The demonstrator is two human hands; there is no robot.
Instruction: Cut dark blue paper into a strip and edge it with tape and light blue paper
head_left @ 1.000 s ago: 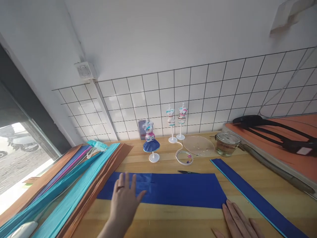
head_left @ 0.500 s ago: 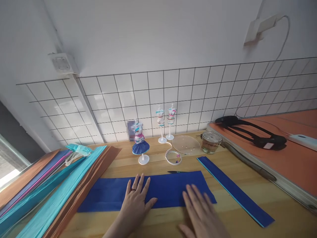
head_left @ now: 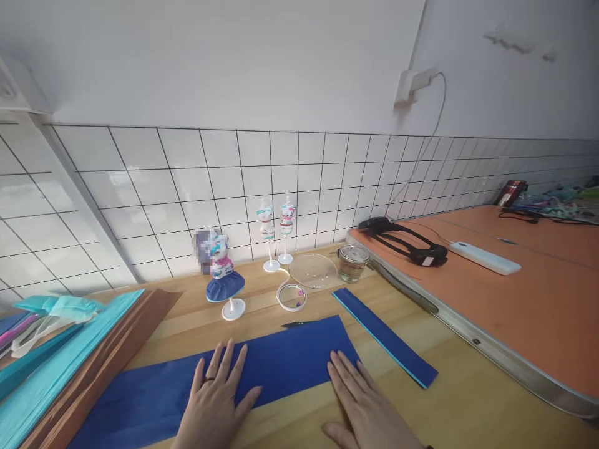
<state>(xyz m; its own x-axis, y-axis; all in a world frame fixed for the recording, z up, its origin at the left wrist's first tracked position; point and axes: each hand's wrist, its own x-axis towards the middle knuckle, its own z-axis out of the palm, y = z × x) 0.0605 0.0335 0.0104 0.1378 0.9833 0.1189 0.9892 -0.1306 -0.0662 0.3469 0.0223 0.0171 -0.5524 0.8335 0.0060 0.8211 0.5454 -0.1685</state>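
Observation:
A wide dark-blue sheet (head_left: 290, 355) lies flat on the wooden table (head_left: 262, 327). My left hand (head_left: 218, 393) rests on its middle, fingers spread, holding nothing. At the sheet's right end, the fingertips of my right hand (head_left: 358, 396) lie flat on it, thumb out to the side over bare wood. To the right is a narrow dark-blue strip (head_left: 388, 337) with a light-blue edge. A small dark blade-like tool (head_left: 297, 324) touches the sheet's far edge. Behind stands a small dress form (head_left: 222, 265) in a blue skirt.
Two more little dress forms (head_left: 266, 227) stand near the tiled wall, beside a round clear dish (head_left: 313, 271), a white ring (head_left: 291, 297) and a lidded glass jar (head_left: 352, 263). Turquoise and brown sheets (head_left: 88, 337) are stacked left. An orange surface (head_left: 482, 299) lies right, holding a black headset-like frame (head_left: 412, 246).
The view has turned to the right, so most things appear further left. My right hand, blurred before, now shows sharply near the sheet's right end.

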